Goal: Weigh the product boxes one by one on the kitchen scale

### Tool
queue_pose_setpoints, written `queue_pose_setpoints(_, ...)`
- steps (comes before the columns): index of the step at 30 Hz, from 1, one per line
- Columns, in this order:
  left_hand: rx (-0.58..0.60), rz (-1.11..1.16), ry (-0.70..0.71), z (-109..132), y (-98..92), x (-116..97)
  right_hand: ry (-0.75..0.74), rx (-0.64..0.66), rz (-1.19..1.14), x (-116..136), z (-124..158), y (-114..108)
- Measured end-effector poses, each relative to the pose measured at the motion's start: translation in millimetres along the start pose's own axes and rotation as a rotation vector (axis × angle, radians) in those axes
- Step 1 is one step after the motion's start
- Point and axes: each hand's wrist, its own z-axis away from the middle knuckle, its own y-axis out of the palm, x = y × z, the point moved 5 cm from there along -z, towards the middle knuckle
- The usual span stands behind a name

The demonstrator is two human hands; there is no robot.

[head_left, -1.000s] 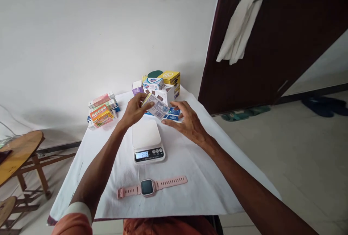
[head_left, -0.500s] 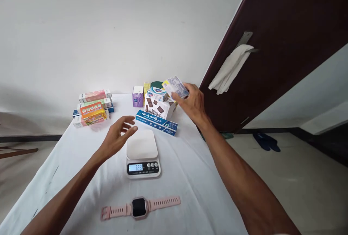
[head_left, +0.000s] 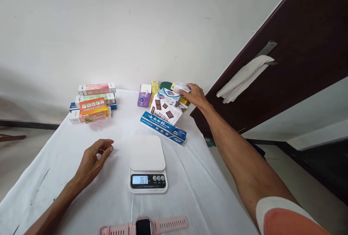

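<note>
My right hand (head_left: 194, 94) grips a small white and yellow box (head_left: 179, 86) at the back of the pile, by the wall. Just in front of that box are a white and blue Safeguard soap box (head_left: 169, 96) and a white box with chocolate pictures (head_left: 166, 108). A long blue toothpaste box (head_left: 163, 128) lies nearest me in this group. My left hand (head_left: 94, 159) is held left of the white kitchen scale (head_left: 148, 153), fingers loosely curved and apart, with nothing in them. The scale's pan is bare and its lit display reads 363.
Several stacked boxes (head_left: 94, 108) stand at the table's back left. A purple pack (head_left: 144, 95), a yellow box (head_left: 154, 93) and a green round thing (head_left: 165, 85) sit against the wall. A pink-strapped watch (head_left: 143, 226) lies at the front. A white cloth (head_left: 246, 79) hangs from the door handle.
My right hand has brought the white and yellow box down onto the back of the pile. My left hand has drawn back from the scale, down and left. The view has shifted.
</note>
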Motion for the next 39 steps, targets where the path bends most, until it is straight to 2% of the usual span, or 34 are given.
queue_pose_setpoints(3, 0.028, -0.001, -0.001, -3, 2.0, 3, 0.012, -0.052, -0.036, 2, 4, -6)
queue_pose_setpoints(5, 0.016, -0.004, 0.021, -3, 1.1, 4, 0.007, -0.174, -0.044, 9, 16, -19)
queue_pose_setpoints(8, -0.030, -0.019, 0.098, -1, -3.6, 1, -0.110, -0.453, -0.078, 25, 61, -43)
queue_pose_setpoints(10, -0.090, -0.065, 0.167, -1, -10.6, -2, -0.273, -0.506, -0.103, 37, 107, -47)
queue_pose_setpoints(12, -0.185, -0.157, 0.239, -3, -22.2, -8, -0.388, -0.478, -0.106, 44, 159, -40)
queue_pose_setpoints(13, -0.244, -0.216, 0.274, -6, -29.6, -11, -0.416, -0.415, -0.128, 45, 185, -32)
queue_pose_setpoints(16, -0.393, -0.416, 0.330, -24, -52.4, -16, -0.351, -0.187, -0.293, 40, 248, 1)
queue_pose_setpoints(18, -0.427, -0.538, 0.310, -45, -62.1, -12, -0.275, -0.063, -0.387, 33, 273, 23)
queue_pose_setpoints(20, -0.419, -0.597, 0.240, -66, -64.6, -1, -0.168, 0.002, -0.444, 23, 282, 39)
queue_pose_setpoints(22, -0.386, -0.603, 0.153, -84, -60.4, 12, -0.068, 0.008, -0.476, 13, 282, 47)
queue_pose_setpoints(26, -0.427, -0.536, 0.045, -99, -55.1, 24, 0.018, -0.014, -0.526, 0, 277, 50)
queue_pose_setpoints(28, -0.418, -0.574, 0.014, -106, -58.7, 22, 0.034, -0.015, -0.551, -2, 276, 50)
queue_pose_setpoints(33, -0.204, -0.711, -0.013, -128, -73.3, 9, 0.042, -0.012, -0.586, -1, 277, 50)
queue_pose_setpoints(36, -0.168, -0.776, -0.034, -135, -80.3, 5, 0.046, 0.007, -0.612, 1, 276, 50)
queue_pose_setpoints(39, -0.126, -0.832, -0.013, -137, -79.6, 2, 0.054, 0.014, -0.633, 0, 274, 51)
